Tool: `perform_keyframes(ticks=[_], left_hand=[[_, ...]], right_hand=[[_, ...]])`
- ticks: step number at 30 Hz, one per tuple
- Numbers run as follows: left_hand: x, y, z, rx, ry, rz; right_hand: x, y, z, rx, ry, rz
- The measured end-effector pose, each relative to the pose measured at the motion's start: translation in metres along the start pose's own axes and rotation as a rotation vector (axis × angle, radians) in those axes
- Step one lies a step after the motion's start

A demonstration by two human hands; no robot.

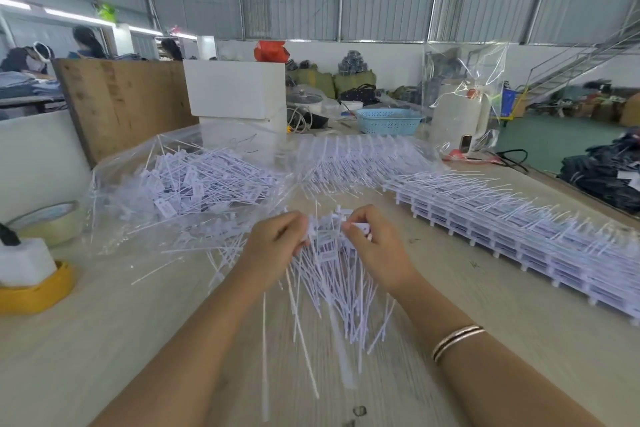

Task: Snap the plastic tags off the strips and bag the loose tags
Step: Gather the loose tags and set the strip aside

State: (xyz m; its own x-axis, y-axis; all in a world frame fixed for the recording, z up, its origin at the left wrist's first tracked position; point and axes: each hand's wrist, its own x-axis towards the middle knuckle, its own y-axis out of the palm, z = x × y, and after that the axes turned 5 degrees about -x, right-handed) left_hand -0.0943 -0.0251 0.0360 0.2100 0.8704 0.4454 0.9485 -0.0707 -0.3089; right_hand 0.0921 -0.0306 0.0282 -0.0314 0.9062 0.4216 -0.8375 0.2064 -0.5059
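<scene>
Fingers (356, 226) of right hand (375, 246) curled, pinching one small white plastic tag off the strip (329, 239); left hand (277, 239) clenched round the same white strip of thin-tailed tags, holding it just above the pale wooden table (104, 340). Tails fanned down between both wrists. Beside the left hand, a clear plastic bag (114, 218) lying open and already heaped with loose white tags (201, 184): a good share done, apparently. Plenty left, though: a long stack of unbroken white tag strips (519, 236) along the right of the table, more spread behind (363, 159). Farther off, a blue perforated basket (389, 121) and a roll of tape (48, 222).
</scene>
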Motion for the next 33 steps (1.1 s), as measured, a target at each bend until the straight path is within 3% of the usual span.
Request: perform_keyframes(ticks=[2,4,6,10,14,19,24,28,33], left_hand=[[-0.003,0.008,0.000,0.144,0.074,0.053],[-0.003,0.014,-0.002,0.171,0.081,0.065],[-0.002,0.017,-0.003,0.186,0.114,0.032],[0.000,0.017,-0.004,0.225,0.170,-0.013],[0.001,0.011,0.000,0.168,0.075,-0.034],[0.001,0.008,0.006,0.310,0.044,0.050],[0.003,0.013,0.006,0.111,-0.016,0.118],[0.002,0.021,0.004,-0.167,-0.084,0.146],[0.002,0.034,-0.005,-0.702,-0.129,0.092]], right_hand=[[0.001,0.005,-0.004,-0.233,0.051,-0.085],[-0.001,0.005,0.001,-0.261,0.000,-0.171],[-0.006,0.006,0.009,-0.126,-0.035,-0.126],[-0.012,0.017,0.017,-0.051,0.027,0.189],[-0.010,0.009,0.011,0.185,0.066,0.090],[-0.009,0.005,0.008,0.271,0.094,0.054],[-0.010,0.008,0.007,0.221,0.041,0.218],[-0.010,0.005,0.015,0.466,-0.099,0.164],[-0.012,0.013,0.029,0.643,-0.216,0.013]])
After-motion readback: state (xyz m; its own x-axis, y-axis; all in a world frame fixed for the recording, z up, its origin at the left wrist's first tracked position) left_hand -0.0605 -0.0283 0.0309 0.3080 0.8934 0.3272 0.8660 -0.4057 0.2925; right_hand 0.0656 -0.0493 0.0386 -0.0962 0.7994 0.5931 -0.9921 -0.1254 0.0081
